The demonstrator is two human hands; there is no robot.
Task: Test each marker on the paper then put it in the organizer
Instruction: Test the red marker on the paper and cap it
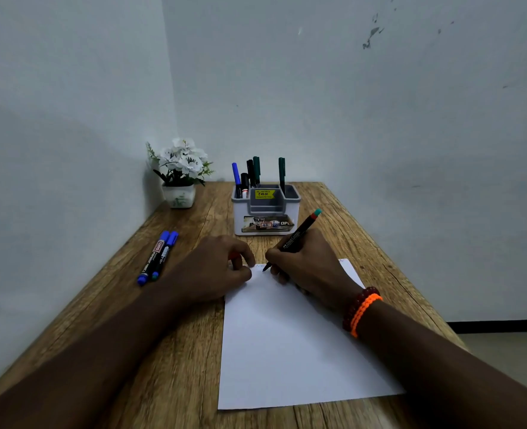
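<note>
Marker [299, 235], black barrel with a teal end, is sitting in the right hand [305, 264], fingers curled round it in a writing grip. Its tip is touching the far edge of the paper [290, 345], just left of the right hand's fingers and just right of the left hand's knuckles. Barrel is tilting up and away to the right, past the thumb.

Left hand [222, 270] is resting on the paper's far left corner, fingers curled. A bit of red is showing under those fingers; cannot tell what it is, or whether the hand is gripping it.

Faint zigzag marks are showing on the paper between the two hands.

Paper is lying on the wooden surface [175, 351], stretching from under both hands back between the forearms.

Organizer [265, 212], white with grey compartments, is standing just beyond the hands, apart from them. Several markers are standing upright in it: blue, black and green in the left compartment, one green at the right.

Two blue-capped markers [157, 257] are lying side by side on the surface, left of the left hand, near the wrist.

Flower pot [179, 178] is sitting far beyond the left hand, in the corner.

Beaded bracelets [361, 309], red and orange, are circling the right wrist.
</note>
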